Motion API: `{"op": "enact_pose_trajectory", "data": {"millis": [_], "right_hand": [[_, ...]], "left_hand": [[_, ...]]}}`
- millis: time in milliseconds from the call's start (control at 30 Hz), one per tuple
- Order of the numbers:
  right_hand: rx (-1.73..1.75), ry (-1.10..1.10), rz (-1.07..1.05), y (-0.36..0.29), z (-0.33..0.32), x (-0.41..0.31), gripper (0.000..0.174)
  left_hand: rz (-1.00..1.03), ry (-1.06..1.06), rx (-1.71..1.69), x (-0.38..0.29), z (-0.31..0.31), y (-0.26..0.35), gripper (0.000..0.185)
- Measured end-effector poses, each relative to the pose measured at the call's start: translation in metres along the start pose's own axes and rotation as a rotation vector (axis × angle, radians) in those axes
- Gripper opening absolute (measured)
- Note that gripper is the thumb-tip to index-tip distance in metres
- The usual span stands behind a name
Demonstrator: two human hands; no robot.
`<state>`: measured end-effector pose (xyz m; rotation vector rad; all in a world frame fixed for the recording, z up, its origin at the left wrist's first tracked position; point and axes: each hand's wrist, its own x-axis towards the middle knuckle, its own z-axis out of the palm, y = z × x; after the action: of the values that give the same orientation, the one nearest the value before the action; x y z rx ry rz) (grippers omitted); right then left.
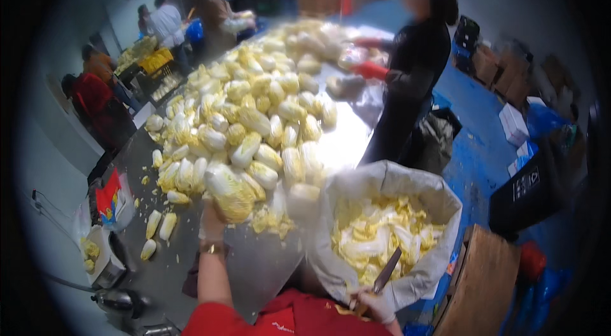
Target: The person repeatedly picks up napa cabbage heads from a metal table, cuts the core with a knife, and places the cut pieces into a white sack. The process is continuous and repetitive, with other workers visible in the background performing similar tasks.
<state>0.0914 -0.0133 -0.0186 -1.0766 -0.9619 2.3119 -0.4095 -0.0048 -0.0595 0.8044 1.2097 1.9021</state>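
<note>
My left hand (213, 222), in a pale glove, holds a large napa cabbage (229, 193) from below and behind, at the near edge of a cabbage heap (253, 121) on the metal table (258, 269). In my gloved right hand (374, 305) is a knife (387, 270), its blade pointing up and away over the near rim of a large white woven sack (441, 259). Loose yellow and white cabbage leaves (391, 236) fill much of the sack. Small trimmed cabbages (167, 226) and leaf scraps (272, 221) lie on the table near my left hand.
Across the table at the right stands a co-worker (415, 64) in dark clothes and red gloves. Other people work at the back left. A black bin (527, 193) and a wooden board (484, 283) are to the right. A white container (102, 259) sits at the table's left edge.
</note>
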Motion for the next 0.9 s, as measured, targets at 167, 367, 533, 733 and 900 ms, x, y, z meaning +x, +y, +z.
{"op": "enact_pose_trajectory", "data": {"millis": [167, 367, 533, 733, 900], "right_hand": [[-0.527, 0.364, -0.34, -0.045, -0.006, 0.022, 0.026], [-1.188, 0.71, -0.653, -0.1, 0.003, -0.004, 0.026], [-1.406, 0.717, -0.694, -0.094, 0.024, -0.014, 0.036], [-1.338, 0.669, -0.667, -0.076, 0.027, -0.004, 0.027], [-1.375, 0.651, -0.653, -0.074, 0.025, -0.003, 0.02]], "left_hand": [[-0.318, -0.387, -0.264, -0.022, 0.15, -0.004, 0.083], [-0.32, -0.583, 0.12, -0.064, 0.262, 0.001, 0.082], [-0.213, -0.645, 0.429, -0.086, 0.288, 0.001, 0.086], [0.027, -0.719, 0.633, -0.1, 0.293, -0.006, 0.084], [-0.027, -0.735, 0.625, -0.106, 0.296, -0.003, 0.08]]}}
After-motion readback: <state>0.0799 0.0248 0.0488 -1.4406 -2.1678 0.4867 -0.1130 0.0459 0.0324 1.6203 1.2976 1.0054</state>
